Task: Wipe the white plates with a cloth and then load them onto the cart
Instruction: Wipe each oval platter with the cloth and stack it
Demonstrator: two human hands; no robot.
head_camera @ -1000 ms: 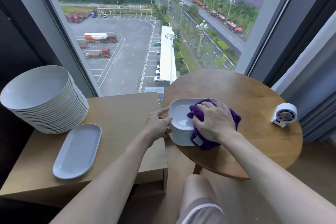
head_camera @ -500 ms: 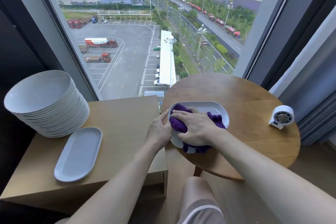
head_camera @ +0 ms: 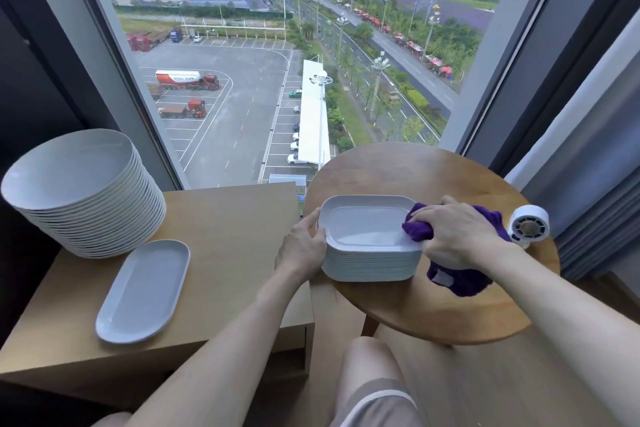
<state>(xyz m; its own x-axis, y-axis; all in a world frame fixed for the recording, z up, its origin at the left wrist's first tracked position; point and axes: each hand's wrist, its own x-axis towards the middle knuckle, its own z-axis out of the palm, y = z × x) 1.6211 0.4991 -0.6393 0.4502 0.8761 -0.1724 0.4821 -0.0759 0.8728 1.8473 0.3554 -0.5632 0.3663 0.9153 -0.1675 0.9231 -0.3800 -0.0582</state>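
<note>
1. Found on the round worktop [head_camera: 415,170], near its front left edge: a stack of rectangular plates [head_camera: 370,262], with the top plate [head_camera: 363,224] bare and facing up.
2. Steadying that stack at its left end with the left hand [head_camera: 304,246], fingers curled against the rims.
3. Bunching the purple cloth [head_camera: 417,229] in the right hand [head_camera: 453,236], pressed on the top plate's right end, a tail of it hanging down past the stack's side.
4. Likely stiff, glazed, slippery and breakable; heavy as a whole stack, light singly. Best lifted one at a time by the two short ends, thumbs on the rim, fingers underneath.
5. Cloth soft and limp, easily crumpled into a pad.
6. Counted: one cloth; one rectangular stack, rims too fine to number, probably over ten; one tall stack of round plates [head_camera: 86,191], around twenty; one single oval plate [head_camera: 143,291] just beside it on the square worktop [head_camera: 235,218]; one small white fan [head_camera: 528,225].
7. No telling from here which piece is the cart.
</note>
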